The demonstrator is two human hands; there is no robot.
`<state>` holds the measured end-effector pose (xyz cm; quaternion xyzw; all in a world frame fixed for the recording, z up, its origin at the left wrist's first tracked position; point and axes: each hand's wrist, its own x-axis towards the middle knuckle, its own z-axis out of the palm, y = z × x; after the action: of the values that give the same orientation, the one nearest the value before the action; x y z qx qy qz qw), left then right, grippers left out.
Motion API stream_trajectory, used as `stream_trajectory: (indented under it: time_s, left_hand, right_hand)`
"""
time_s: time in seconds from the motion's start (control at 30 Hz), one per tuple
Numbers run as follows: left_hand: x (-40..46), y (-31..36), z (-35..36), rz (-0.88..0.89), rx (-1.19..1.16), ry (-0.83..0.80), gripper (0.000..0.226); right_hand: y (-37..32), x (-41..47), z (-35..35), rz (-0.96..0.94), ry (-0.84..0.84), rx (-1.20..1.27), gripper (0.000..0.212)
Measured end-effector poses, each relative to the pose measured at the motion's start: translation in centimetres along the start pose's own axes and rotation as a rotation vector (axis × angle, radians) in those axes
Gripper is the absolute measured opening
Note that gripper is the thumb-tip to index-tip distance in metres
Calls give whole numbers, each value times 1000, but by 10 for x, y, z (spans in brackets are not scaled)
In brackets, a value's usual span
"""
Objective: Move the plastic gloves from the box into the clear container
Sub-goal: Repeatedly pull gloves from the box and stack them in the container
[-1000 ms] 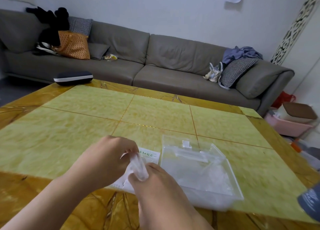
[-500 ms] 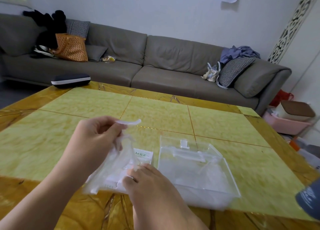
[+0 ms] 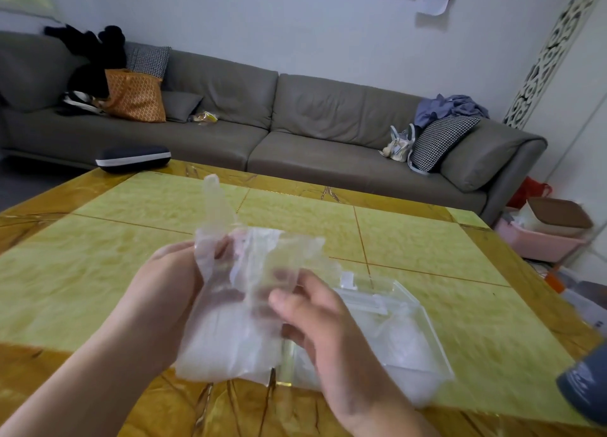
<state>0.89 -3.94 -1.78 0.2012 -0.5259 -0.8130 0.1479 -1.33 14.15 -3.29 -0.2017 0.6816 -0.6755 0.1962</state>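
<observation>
Tabletop (image 3: 427, 239): both hands grip glove (image 3: 230, 321).

Both hands hold one plastic glove (image 3: 236, 292) above the yellow table (image 3: 98, 272). Left hand (image 3: 170, 288) grips its left edge; right hand (image 3: 315, 318) pinches its right side. Clear container (image 3: 410, 331) lies at 3 o'clock, just beside the right hand.

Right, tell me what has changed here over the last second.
The plastic glove has been pulled up out of the box and now hangs spread open above the table. The left hand lifted with it and holds it; the right hand left the box and now pinches the glove too. The clear container stayed where it was.
</observation>
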Motion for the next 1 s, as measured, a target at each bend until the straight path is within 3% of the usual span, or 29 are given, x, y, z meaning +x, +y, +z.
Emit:
stream_trajectory:
  time_s: [0.07, 0.2, 0.33, 0.4, 0.47, 0.5, 0.6, 0.67, 0.77, 0.87, 0.93, 1.0]
  left_hand:
    - [3, -6, -2, -13, 47, -109, 20]
    - [1, -16, 10, -126, 23, -177, 20]
    - [-1, -14, 10, -275, -10, -248, 33]
    - [-6, -11, 9, -361, -24, -386, 49]
    - [-11, -11, 12, -330, 119, -529, 49]
    - [-12, -13, 15, -278, 223, -542, 44]
    - [-12, -23, 19, -137, 458, -358, 44]
    - [-11, -25, 18, -125, 455, -330, 42]
    - [-9, -23, 18, -119, 427, -292, 18]
    - [-4, -24, 20, -190, 303, -198, 30]
    - [-3, -23, 20, -264, 310, -272, 47]
    - [-9, -23, 20, -244, 488, -434, 50]
  right_hand:
    - [-3, 3, -5, 78, 68, 175, 35]
    - [-1, 8, -15, 124, 290, 187, 8]
    - [2, 9, -34, 149, 386, 94, 17]
    - [3, 11, -40, 188, 371, 81, 19]
    - [5, 13, -42, 222, 330, 51, 20]
    - [5, 13, -44, 223, 304, 24, 17]
    - [4, 12, -47, 187, 211, -29, 19]
    - [3, 11, -51, 178, 203, -45, 25]
    - [0, 10, -61, 201, 204, -113, 24]
    - [0, 9, -67, 170, 203, -184, 27]
    - [-1, 9, -67, 154, 167, -195, 32]
    - [-3, 9, -66, 138, 143, -210, 37]
